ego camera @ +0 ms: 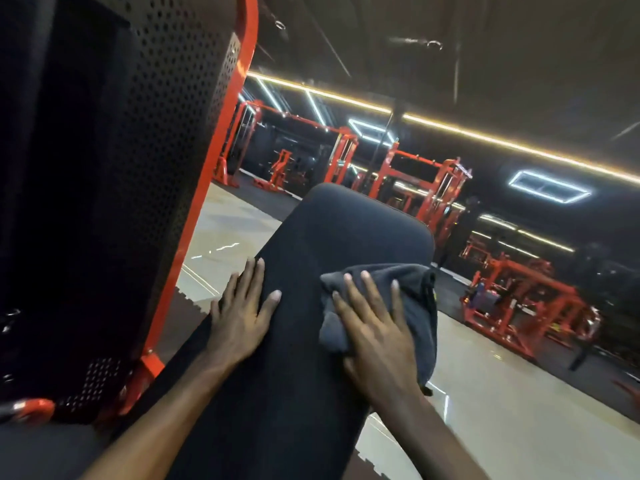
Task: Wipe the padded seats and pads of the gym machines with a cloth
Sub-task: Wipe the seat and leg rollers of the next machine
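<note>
On pad [311, 341]: right hand [377, 337] flat, pressing cloth [412, 299]; left hand [242, 306] flat, empty, bracing; wiping seemingly midway, far end unreached.

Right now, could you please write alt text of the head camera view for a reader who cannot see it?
A person's right hand presses a dark grey cloth flat on a long black padded bench, while the left hand rests open on the pad's left edge. A perforated black panel with an orange frame stands left; orange gym machines fill the background.
</note>
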